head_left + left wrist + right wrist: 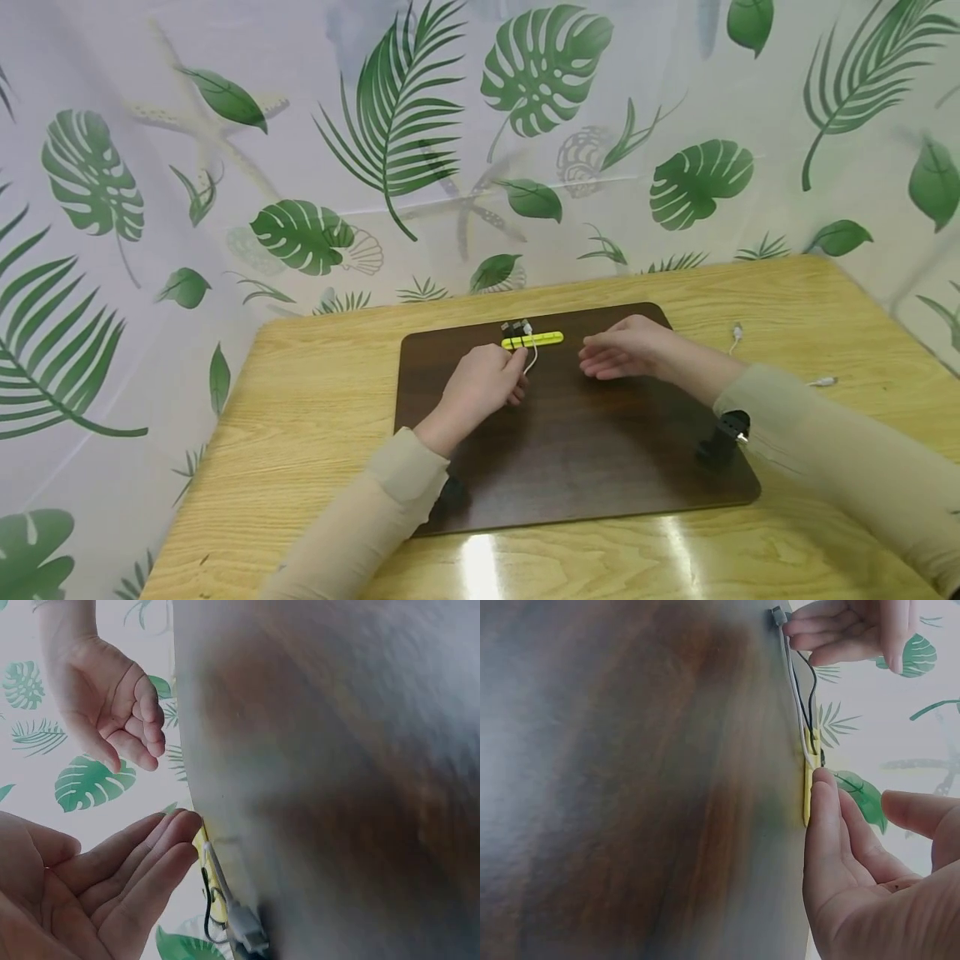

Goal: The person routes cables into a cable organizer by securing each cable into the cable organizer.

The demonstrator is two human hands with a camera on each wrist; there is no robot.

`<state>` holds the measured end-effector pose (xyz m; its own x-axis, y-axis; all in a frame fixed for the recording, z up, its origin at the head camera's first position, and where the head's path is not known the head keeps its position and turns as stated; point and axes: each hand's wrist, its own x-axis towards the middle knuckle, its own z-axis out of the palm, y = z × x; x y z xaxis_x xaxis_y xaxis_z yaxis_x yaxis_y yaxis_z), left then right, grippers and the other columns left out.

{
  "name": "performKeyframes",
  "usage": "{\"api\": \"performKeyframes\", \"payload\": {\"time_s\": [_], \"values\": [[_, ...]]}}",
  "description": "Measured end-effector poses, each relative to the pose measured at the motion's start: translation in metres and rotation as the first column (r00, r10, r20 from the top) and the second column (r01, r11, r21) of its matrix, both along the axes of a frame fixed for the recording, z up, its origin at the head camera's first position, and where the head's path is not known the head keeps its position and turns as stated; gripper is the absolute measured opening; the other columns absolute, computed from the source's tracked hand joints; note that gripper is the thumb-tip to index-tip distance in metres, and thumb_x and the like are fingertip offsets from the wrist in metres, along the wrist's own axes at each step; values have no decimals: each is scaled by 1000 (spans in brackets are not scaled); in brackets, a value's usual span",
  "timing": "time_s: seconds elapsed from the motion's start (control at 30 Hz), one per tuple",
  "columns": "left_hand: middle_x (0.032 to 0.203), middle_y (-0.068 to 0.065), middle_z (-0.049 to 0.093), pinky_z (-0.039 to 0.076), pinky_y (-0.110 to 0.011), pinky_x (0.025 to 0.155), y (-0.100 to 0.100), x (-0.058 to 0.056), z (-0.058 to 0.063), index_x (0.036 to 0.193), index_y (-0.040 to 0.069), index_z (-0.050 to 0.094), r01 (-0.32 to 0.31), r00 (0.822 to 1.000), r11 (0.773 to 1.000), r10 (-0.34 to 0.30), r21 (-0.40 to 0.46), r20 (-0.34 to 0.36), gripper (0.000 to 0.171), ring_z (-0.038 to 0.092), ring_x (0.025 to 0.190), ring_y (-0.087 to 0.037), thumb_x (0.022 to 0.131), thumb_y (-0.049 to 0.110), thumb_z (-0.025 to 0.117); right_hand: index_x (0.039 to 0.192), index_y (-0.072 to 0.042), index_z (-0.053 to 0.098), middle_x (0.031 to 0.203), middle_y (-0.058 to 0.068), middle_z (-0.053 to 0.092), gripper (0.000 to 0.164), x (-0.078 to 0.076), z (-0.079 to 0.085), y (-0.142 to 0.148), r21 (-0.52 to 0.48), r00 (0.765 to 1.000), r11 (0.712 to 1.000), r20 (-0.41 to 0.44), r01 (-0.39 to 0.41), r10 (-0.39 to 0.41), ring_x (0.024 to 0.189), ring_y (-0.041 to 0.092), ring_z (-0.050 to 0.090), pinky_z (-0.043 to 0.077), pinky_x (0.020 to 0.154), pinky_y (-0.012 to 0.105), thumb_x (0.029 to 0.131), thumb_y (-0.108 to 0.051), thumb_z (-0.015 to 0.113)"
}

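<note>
A yellow cable organizer (553, 338) sits near the far edge of a dark brown board (570, 442). A white USB cable (535, 357) and black cables with USB plugs (511, 328) are set in its left part. My left hand (482, 379) is just in front of the organizer, its fingers by the cables; in the left wrist view these fingers are extended and relaxed. In the right wrist view a cable end (779, 615) shows right at the left fingertips. My right hand (630, 348) hovers over the board to the right of the organizer, fingers loosely extended, holding nothing.
The board lies on a light wooden table (315, 417). To its right are two white cable ends (737, 333), partly behind the right sleeve. A dark wrist device (733, 427) is on the right forearm. Behind the table hangs a leaf-patterned curtain (285, 150).
</note>
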<state>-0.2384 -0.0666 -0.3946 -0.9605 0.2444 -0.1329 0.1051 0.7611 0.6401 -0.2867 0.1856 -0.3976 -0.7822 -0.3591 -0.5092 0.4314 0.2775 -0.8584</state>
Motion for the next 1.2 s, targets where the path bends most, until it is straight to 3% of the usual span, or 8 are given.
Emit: {"api": "performKeyframes", "payload": {"time_s": [0.1,0.37,0.6,0.83,1.2], "values": [[73,-2,79,60,-34,77,4,1,-2,84,6,83,-3,1000,1000,3,30,25,56,78,69,-19,114,35,45,135,19,57,90,3,82,44,5,0,5,-3,1000,1000,15,-3,3,81,10,79,65,81,27,111,-18,56],[70,0,77,59,-34,78,13,2,-7,85,9,83,34,999,999,-34,11,39,55,74,66,-14,115,37,45,138,21,54,92,2,82,46,16,-4,18,1,1000,1000,24,-15,15,84,8,79,65,82,26,111,-17,55],[68,1,76,55,-27,69,23,4,-8,83,11,82,58,997,998,-58,4,43,55,71,62,-10,114,38,46,138,19,56,97,2,82,47,23,-7,30,16,1000,1000,19,-18,18,88,9,79,64,85,27,111,-20,56],[68,0,76,55,-26,68,33,5,-9,83,10,82,79,996,997,-79,9,52,53,71,62,-10,114,37,47,141,17,54,102,2,81,49,30,-10,40,36,1000,999,19,-22,22,92,9,79,64,88,27,111,-22,57],[66,1,76,54,-23,64,49,10,-10,81,10,81,123,990,992,-125,31,66,54,72,60,-10,114,37,48,130,11,65,100,1,82,39,43,-17,61,20,999,1000,33,1,-1,92,9,79,64,87,27,111,-22,57]]}}
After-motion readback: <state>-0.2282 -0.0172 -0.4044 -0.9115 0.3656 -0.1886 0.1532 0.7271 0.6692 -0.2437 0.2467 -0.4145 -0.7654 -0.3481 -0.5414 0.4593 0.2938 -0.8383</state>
